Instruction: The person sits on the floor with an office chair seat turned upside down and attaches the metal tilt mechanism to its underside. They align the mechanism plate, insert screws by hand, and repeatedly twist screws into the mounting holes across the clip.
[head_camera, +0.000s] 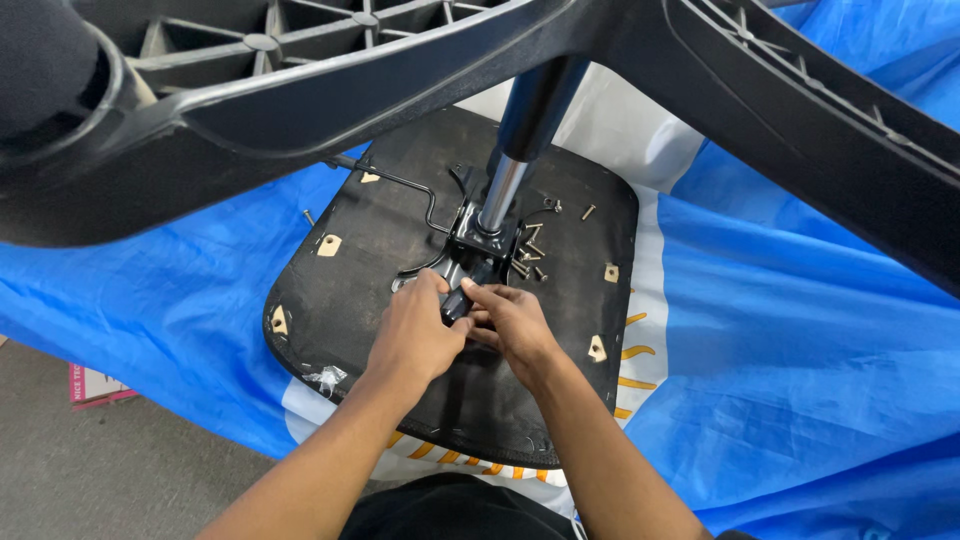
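Note:
An upside-down black chair seat (380, 240) lies on a blue cloth. A black metal mechanism plate (480, 250) sits at its middle, with a chrome and black gas column (505, 180) rising from it to the black star base (330, 70) near the camera. My left hand (420, 335) and my right hand (510, 322) meet at the plate's near edge, both with fingers closed around a small black part there. What exactly they pinch is hidden by the fingers. Several loose screws (530, 255) lie on the seat beside the plate.
The blue cloth (800, 330) with a white and yellow middle covers the floor. One base leg (830, 130) crosses the upper right. A lone screw (308, 215) lies on the cloth left of the seat. A cardboard piece (95, 385) sits on grey floor at lower left.

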